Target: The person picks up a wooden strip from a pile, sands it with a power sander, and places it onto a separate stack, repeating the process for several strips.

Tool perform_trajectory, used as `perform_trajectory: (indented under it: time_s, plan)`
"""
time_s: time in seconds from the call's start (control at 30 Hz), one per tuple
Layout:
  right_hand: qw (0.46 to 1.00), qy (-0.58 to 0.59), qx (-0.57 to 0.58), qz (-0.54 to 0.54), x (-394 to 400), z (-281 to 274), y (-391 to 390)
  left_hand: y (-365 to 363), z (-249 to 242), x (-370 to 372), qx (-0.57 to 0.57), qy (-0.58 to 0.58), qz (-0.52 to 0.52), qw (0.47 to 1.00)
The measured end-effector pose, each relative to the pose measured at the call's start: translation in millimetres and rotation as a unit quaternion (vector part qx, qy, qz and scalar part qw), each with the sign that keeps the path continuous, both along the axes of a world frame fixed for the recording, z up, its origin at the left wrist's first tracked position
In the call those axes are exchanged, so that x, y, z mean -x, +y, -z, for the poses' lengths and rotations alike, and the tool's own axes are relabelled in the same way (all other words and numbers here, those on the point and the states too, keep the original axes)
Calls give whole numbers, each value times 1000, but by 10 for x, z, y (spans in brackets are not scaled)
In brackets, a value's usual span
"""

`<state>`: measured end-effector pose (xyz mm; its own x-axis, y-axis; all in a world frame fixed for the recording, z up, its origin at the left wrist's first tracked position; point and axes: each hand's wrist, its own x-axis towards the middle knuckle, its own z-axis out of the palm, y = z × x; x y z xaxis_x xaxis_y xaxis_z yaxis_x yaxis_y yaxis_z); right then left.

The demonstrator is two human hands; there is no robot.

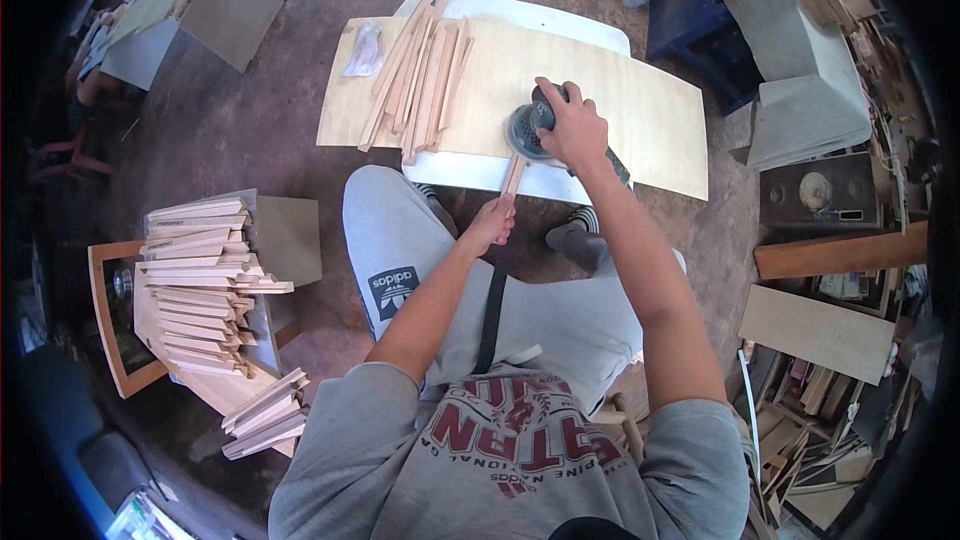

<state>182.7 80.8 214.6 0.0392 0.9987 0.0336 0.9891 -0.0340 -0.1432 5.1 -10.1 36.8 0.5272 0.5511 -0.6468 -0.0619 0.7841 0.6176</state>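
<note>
My right hand [577, 127] grips the top of a dark round power sander [524, 130], fingers wrapped over its body. The sander's pad rests over the far end of a narrow wooden strip [514, 177]. Closed around the near end of that strip is my left hand [489, 224], just off the table's front edge. Under the sander lies a pale plywood board [640, 110] on a white table [465, 171]. To the left on the board sits a loose pile of similar wooden strips [425, 80], with a clear plastic bag [366, 48] beside it.
At lower left, stacked wooden strips [200, 280] lie on a board beside a wooden frame [120, 380]. A blue table [690, 35] stands at upper right. Along the right are a speaker box [815, 190], a brown plank [840, 250] and wood scraps [810, 410].
</note>
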Motion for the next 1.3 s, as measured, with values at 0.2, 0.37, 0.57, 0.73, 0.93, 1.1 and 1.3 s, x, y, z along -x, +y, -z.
perform_trajectory:
  time_s: [0.2, 0.37, 0.57, 0.73, 0.93, 1.1, 1.3]
  plan:
    - [1000, 2, 27, -2, 69, -44, -184, 16, 32, 15, 0, -7, 4, 1000]
    - [1000, 11, 25, -3, 103, -46, -295, 0, 1, 5, 11, 7, 2, 1000]
    - [1000, 2, 25, 13, 6, -20, -148, 17, -24, 5, 18, 3, 18, 1000]
    - [999, 5, 19, 30, -55, 6, -12, 21, -29, 4, 16, 10, 17, 1000]
    - [999, 6, 6, 41, -128, 26, 176, 17, -26, 11, 18, 4, 19, 1000]
    - [999, 7, 4, 54, -123, 37, 314, 15, -11, 27, 3, -9, 20, 1000]
    - [999, 23, -3, 41, -86, 74, -29, 11, 23, 9, -7, -8, 12, 1000]
